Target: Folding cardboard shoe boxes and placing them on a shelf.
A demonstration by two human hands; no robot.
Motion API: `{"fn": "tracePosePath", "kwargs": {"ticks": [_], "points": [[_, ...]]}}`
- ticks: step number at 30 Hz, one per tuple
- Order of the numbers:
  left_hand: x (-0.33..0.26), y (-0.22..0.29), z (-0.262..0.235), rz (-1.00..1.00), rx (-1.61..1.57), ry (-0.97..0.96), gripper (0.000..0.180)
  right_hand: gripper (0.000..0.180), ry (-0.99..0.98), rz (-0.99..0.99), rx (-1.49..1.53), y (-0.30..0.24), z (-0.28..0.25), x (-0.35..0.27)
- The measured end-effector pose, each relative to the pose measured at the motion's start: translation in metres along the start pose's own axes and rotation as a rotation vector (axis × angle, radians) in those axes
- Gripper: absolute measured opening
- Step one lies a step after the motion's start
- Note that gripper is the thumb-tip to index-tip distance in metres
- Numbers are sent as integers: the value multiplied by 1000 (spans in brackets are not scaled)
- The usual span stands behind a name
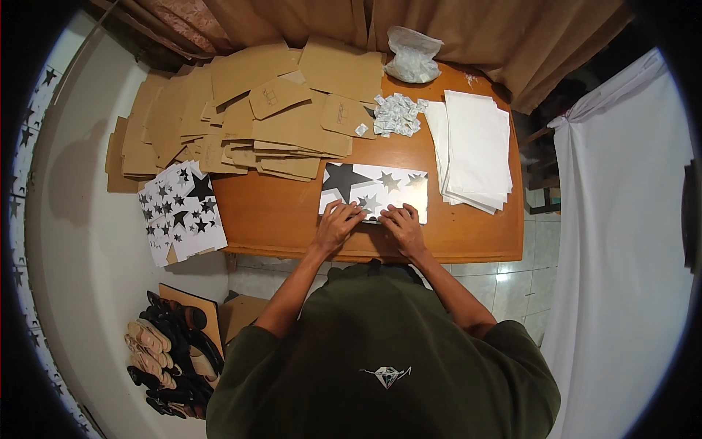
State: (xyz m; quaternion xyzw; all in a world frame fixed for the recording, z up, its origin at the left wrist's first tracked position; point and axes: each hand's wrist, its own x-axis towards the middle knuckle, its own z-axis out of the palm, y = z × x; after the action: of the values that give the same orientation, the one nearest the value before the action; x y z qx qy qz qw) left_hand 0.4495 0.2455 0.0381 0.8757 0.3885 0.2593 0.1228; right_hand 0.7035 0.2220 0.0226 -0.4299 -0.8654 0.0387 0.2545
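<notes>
A white box [375, 192] printed with black, grey and gold stars lies closed near the front edge of the wooden table. Both of my hands are at its near long side. My left hand [338, 225] presses bent fingers on the lid's edge, left of the middle. A short way to the right, my right hand [402, 228] grips the same edge with its fingers curled over it. Between the hands a small dark gap shows at the front flap. My thumbs are partly hidden.
Flat brown cardboard pieces [270, 110] are heaped at the back left, with star-printed sheets [183, 212] before them. Small white packets [398, 115] lie below a plastic bag [413, 55]. White paper [479, 150] is stacked at the right. Shoes [172, 351] stand on the floor, lower left.
</notes>
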Motion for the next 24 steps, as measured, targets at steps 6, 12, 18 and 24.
{"fn": "tracePosePath", "kwargs": {"ticks": [6, 12, 18, 24], "points": [[0, -3, -1, 13, 27, -17, 39, 35, 7, 22, 55, -8, -8, 10], [9, 7, -6, -38, -49, -9, 29, 28, 81, 62, 21, -10, 6, 11], [8, 7, 4, -77, -6, 2, 26, 25, 122, 57, 2, -11, 12, 9], [8, 8, 6, -48, 7, 6, 21, 32, 38, -6, 3, -4, 3, 9]]}}
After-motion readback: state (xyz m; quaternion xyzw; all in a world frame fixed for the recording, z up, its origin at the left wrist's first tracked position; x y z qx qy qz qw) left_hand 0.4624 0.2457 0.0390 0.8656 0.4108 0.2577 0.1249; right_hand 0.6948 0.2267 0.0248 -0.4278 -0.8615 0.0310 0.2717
